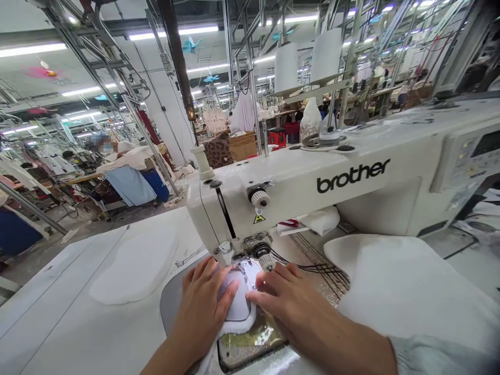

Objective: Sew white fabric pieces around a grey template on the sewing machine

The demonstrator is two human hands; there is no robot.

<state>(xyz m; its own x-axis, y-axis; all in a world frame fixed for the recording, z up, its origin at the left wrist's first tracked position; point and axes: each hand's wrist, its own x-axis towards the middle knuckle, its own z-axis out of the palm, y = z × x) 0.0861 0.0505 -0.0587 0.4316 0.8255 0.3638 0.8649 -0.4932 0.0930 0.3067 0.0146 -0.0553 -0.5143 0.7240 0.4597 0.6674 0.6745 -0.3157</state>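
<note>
Pressing white padded fabric [245,326] flat at the presser foot [244,266] | left hand [203,307] open, palm-down, just before foot | right hand [285,299] open, fingers spread, just right of foot

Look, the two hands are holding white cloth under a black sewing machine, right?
Not quite: the sewing machine is white, not black, as the head view shows; only its "brother" lettering is black. The rest stands: the left hand and right hand are holding white cloth under it.
</note>
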